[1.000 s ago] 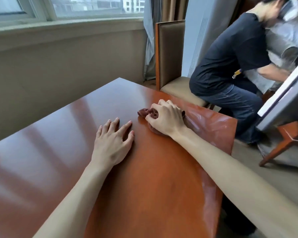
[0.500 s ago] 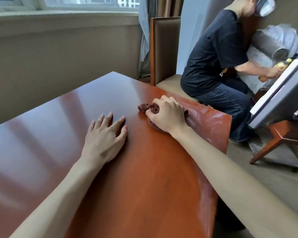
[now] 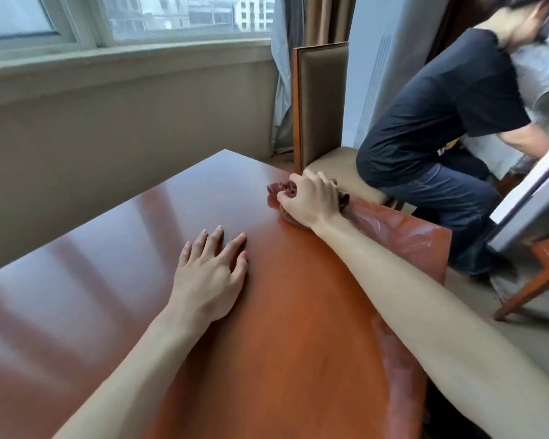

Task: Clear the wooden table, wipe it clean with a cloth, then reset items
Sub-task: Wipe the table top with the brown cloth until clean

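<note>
cloth (image 3: 281, 193): bunched under my right hand (image 3: 311, 201), near the wooden table's (image 3: 298, 343) far right edge
risk: I could push it off that edge toward the chair (image 3: 324, 122) and the person seated there (image 3: 435, 122)
right hand: fingers clamped on the cloth, arm stretched out
left hand (image 3: 208, 277): flat, fingers spread, holding nothing, bracing me

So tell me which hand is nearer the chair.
Right. The right hand grips the cloth near the table's far edge, just before the chair; the left hand lies flat mid-table, farther back.
</note>
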